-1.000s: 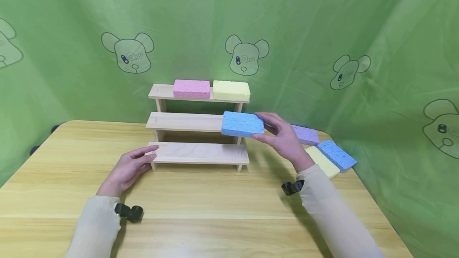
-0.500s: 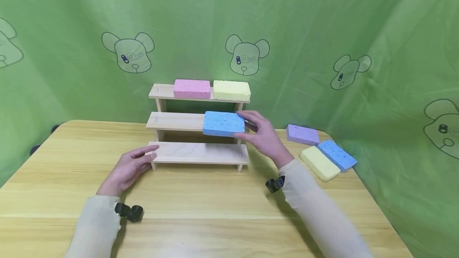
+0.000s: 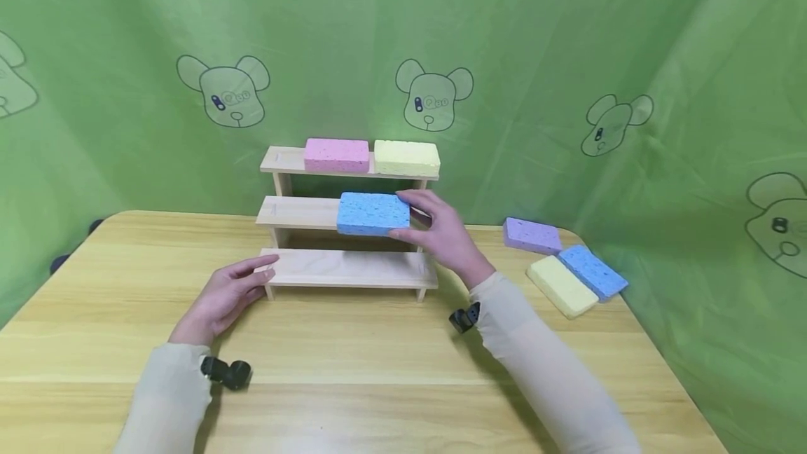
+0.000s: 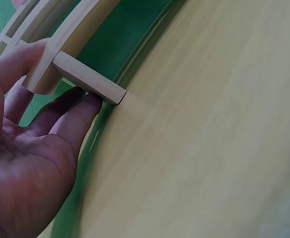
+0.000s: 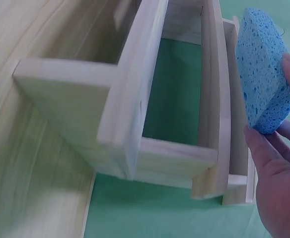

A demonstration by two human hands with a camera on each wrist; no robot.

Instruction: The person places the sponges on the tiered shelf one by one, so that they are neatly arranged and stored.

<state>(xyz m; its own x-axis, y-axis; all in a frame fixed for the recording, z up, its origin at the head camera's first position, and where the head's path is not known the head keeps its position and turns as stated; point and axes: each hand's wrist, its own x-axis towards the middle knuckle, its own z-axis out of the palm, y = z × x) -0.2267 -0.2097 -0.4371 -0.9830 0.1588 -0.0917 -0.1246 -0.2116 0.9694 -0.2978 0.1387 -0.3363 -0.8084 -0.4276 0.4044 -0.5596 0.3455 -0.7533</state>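
In the head view, my right hand [image 3: 444,233] pinches the right end of a blue sponge [image 3: 373,214] between thumb and fingers. The sponge lies flat across the middle tier of a three-tier wooden shelf [image 3: 347,268]; whether it touches the board cannot be told. The right wrist view shows the sponge [image 5: 261,69] beside the tiers, in my fingertips. With my left hand [image 3: 221,300] I hold the left end of the bottom tier, as the left wrist view shows at the board end [image 4: 45,74]. A pink sponge [image 3: 337,155] and a yellow sponge [image 3: 406,157] sit on the top tier.
On the right of the wooden table [image 3: 353,370] lie a purple sponge [image 3: 532,235], a second blue sponge [image 3: 592,272] and a second yellow sponge [image 3: 562,286]. A green curtain [image 3: 340,33] with printed bear heads hangs behind and to the right.
My right hand has carried the blue sponge leftward, from the right end of the middle tier towards its centre. The purple sponge is now fully uncovered. My left hand has stayed put.
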